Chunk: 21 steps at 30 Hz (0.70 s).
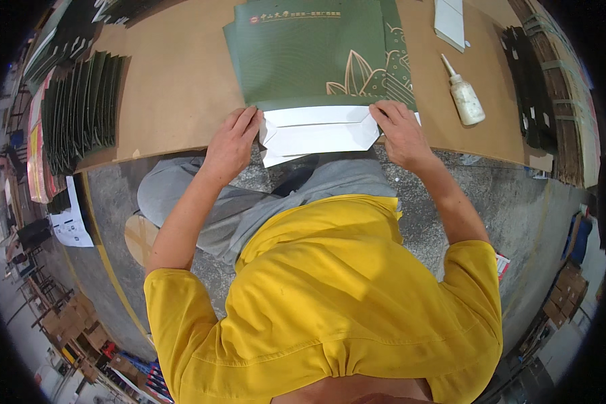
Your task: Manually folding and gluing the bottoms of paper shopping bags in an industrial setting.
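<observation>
A dark green paper bag (303,60) with gold leaf line art lies flat on the brown table. Its near end is a white folded bottom (320,128), which hangs over the table's front edge. At the left corner of that bottom, my left hand (234,138) pinches the paper with bent fingers. My right hand (400,131) grips the opposite corner the same way. Another green sheet or bag shows beneath, sticking out at the left side. The thumbs are mostly hidden.
A glue bottle (466,101) with a thin nozzle lies right of the bag, below a white paper piece (449,23). Folded green bags (84,108) stand in a row at the left. Dark folded pieces (528,87) and a cardboard stack (564,101) line the right edge.
</observation>
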Each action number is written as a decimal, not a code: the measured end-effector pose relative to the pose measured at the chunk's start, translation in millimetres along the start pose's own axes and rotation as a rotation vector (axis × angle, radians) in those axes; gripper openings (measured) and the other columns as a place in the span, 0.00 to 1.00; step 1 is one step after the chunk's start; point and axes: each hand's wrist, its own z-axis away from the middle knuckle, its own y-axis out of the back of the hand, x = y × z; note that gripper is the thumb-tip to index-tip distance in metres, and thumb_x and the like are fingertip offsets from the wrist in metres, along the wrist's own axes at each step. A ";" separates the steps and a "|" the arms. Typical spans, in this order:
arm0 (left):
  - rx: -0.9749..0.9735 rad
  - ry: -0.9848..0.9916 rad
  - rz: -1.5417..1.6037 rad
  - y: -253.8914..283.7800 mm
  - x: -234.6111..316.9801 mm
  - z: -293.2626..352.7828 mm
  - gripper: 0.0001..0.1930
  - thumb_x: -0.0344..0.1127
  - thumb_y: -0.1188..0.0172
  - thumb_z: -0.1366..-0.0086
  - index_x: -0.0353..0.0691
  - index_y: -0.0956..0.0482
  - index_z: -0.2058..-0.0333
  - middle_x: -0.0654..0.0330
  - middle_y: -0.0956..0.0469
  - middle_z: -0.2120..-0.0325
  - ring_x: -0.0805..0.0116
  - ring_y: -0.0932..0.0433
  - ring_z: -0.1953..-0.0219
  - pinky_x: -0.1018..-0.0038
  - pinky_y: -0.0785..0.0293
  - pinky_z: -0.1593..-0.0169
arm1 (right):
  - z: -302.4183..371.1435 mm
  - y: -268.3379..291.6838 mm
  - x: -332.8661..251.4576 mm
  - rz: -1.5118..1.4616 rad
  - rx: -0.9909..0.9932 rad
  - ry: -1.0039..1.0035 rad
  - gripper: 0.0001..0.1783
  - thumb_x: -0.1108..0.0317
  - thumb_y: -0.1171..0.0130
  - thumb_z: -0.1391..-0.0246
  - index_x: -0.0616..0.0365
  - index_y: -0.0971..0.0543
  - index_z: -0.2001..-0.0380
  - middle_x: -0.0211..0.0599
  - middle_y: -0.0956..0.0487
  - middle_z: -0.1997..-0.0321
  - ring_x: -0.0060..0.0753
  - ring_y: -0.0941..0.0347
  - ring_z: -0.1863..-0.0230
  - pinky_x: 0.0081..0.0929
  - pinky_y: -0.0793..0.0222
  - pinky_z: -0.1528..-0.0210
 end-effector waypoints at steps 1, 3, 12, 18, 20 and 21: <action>-0.047 -0.015 0.035 5.8 1.4 -0.2 0.28 0.28 0.43 0.50 0.31 0.33 0.47 0.49 0.34 0.47 0.50 0.34 0.46 0.62 0.35 0.43 | -0.6 5.9 -2.9 0.041 -0.085 -0.017 0.35 0.72 0.40 0.64 0.63 0.33 0.46 0.42 0.34 0.44 0.45 0.40 0.41 0.39 0.40 0.45; -0.092 -0.026 0.067 14.3 6.0 -0.2 0.30 0.32 0.41 0.50 0.29 0.34 0.46 0.47 0.35 0.46 0.49 0.36 0.45 0.61 0.36 0.42 | 1.6 14.6 -7.5 0.008 -0.103 -0.017 0.36 0.68 0.38 0.63 0.63 0.34 0.46 0.42 0.35 0.43 0.46 0.41 0.41 0.40 0.42 0.44; 0.010 0.039 0.020 -3.1 15.4 -4.4 0.36 0.49 0.33 0.53 0.28 0.31 0.50 0.47 0.34 0.47 0.51 0.35 0.46 0.62 0.34 0.45 | -0.8 -0.9 -5.1 -0.041 -0.028 -0.111 0.33 0.56 0.37 0.57 0.58 0.30 0.48 0.39 0.33 0.45 0.43 0.39 0.43 0.38 0.44 0.45; 0.266 0.111 0.031 -9.8 20.7 -25.9 0.22 0.51 0.32 0.53 0.34 0.21 0.72 0.56 0.26 0.67 0.57 0.29 0.61 0.65 0.30 0.57 | -11.6 -12.4 -10.4 -0.020 0.134 -0.170 0.22 0.52 0.39 0.53 0.57 0.23 0.59 0.34 0.27 0.54 0.37 0.34 0.51 0.35 0.42 0.52; 0.293 0.174 0.039 -12.9 21.1 -30.3 0.20 0.51 0.32 0.53 0.37 0.23 0.82 0.59 0.29 0.76 0.60 0.30 0.69 0.67 0.31 0.64 | -15.5 -16.7 -10.7 0.001 0.184 -0.173 0.22 0.50 0.39 0.53 0.57 0.22 0.63 0.32 0.26 0.57 0.35 0.33 0.53 0.35 0.42 0.55; 0.289 0.174 0.041 -10.8 22.8 -34.7 0.20 0.51 0.32 0.53 0.37 0.23 0.82 0.59 0.29 0.76 0.60 0.30 0.69 0.67 0.31 0.64 | -17.9 -18.6 -9.5 0.022 0.217 -0.173 0.21 0.50 0.39 0.53 0.56 0.22 0.65 0.32 0.25 0.59 0.35 0.33 0.55 0.34 0.42 0.56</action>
